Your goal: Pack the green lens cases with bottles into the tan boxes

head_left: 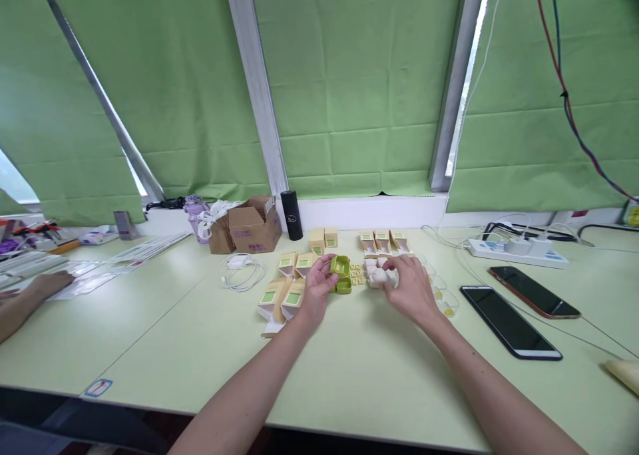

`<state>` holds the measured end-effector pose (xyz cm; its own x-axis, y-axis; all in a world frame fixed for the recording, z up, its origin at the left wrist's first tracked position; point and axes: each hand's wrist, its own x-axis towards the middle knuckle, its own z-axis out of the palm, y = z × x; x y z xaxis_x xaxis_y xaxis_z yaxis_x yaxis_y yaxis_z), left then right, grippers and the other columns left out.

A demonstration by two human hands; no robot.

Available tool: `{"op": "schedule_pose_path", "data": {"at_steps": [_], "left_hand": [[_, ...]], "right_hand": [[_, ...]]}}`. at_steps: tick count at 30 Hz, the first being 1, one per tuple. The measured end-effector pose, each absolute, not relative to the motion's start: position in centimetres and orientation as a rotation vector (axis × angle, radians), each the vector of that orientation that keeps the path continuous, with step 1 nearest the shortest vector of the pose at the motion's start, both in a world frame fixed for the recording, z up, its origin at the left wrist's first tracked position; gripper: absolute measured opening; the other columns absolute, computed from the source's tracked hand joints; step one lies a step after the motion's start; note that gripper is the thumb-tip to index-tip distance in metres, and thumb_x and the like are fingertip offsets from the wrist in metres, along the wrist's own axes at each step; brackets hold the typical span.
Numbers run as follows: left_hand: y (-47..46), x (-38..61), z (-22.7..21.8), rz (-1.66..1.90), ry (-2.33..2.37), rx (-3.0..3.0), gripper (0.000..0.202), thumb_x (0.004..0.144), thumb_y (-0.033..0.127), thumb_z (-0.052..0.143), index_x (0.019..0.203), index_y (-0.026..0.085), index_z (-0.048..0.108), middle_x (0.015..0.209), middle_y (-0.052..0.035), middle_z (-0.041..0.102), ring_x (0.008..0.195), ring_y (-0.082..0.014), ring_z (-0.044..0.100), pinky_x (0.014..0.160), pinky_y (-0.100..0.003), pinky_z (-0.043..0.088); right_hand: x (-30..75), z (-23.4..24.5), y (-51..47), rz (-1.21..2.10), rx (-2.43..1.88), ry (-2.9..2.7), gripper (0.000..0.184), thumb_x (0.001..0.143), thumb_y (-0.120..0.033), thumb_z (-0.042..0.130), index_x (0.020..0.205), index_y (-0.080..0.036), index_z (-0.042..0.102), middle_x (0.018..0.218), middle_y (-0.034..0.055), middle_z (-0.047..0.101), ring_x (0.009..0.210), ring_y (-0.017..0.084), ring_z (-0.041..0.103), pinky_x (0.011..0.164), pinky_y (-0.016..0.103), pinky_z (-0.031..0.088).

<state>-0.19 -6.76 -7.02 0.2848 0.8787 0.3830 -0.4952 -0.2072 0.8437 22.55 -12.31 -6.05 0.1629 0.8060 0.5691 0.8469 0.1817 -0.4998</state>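
My left hand (pixel 315 289) is closed on a small open green case (pixel 341 273) just above the pale green table (pixel 210 348). My right hand (pixel 410 283) rests on a pile of small white pieces (pixel 382 277), its fingers curled over one of them. Small tan boxes with green labels (pixel 282 294) lie to the left of my left hand. More such boxes (pixel 383 240) stand in a row behind my right hand. Tiny yellow pieces (pixel 356 273) lie between my hands.
Two dark phones (pixel 509 320) (pixel 534 291) lie at the right, a white power strip (pixel 516 251) behind them. A cardboard box (pixel 253 226), a black cylinder (pixel 291 215) and a coiled white cable (pixel 242 271) sit at the back. Another person's hand (pixel 47 285) rests at the left.
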Motion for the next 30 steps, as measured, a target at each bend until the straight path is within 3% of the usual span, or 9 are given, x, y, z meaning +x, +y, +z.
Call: {"op": "schedule_pose_path", "data": {"at_steps": [5, 9, 19, 30], "left_hand": [[-6.7, -0.2, -7.1, 1.343, 0.442, 1.263, 0.058, 0.075, 0.037, 0.091, 0.124, 0.021, 0.064, 0.121, -0.0109, 0.078, 0.114, -0.0301, 0.073, 0.095, -0.044, 0.058], [-6.8, -0.3, -7.1, 1.345, 0.465, 1.302, 0.058, 0.076, 0.038, 0.091, 0.126, 0.021, 0.064, 0.121, -0.0107, 0.076, 0.115, -0.0289, 0.071, 0.096, -0.041, 0.057], [-6.8, -0.3, -7.2, 1.328, 0.472, 1.390, 0.062, 0.076, 0.040, 0.092, 0.128, 0.021, 0.065, 0.122, -0.0109, 0.074, 0.109, -0.0250, 0.068, 0.091, -0.036, 0.056], [-6.8, -0.4, -7.4, 1.330, 0.517, 1.461, 0.061, 0.077, 0.042, 0.091, 0.128, 0.021, 0.065, 0.127, -0.0119, 0.072, 0.114, -0.0271, 0.067, 0.094, -0.038, 0.056]], "right_hand": [[22.2, -6.3, -11.6, 0.702, -1.084, -1.188, 0.031, 0.071, -0.043, 0.080, 0.093, -0.022, 0.072, 0.091, 0.0046, 0.072, 0.082, 0.023, 0.058, 0.076, 0.038, 0.046], [21.3, -6.6, -11.6, 1.081, -0.776, -0.964, 0.033, 0.070, -0.044, 0.087, 0.091, -0.021, 0.075, 0.079, 0.0012, 0.066, 0.066, 0.016, 0.052, 0.063, 0.032, 0.041], [19.6, -6.6, -12.8, 1.433, -0.549, -0.784, 0.039, 0.069, -0.034, 0.093, 0.100, -0.024, 0.071, 0.102, 0.0078, 0.078, 0.074, 0.018, 0.062, 0.066, 0.033, 0.046], [19.3, -7.1, -12.8, 1.391, -0.613, -0.796, 0.045, 0.065, -0.032, 0.096, 0.101, -0.027, 0.070, 0.096, 0.0033, 0.077, 0.077, 0.020, 0.066, 0.067, 0.034, 0.049]]}}
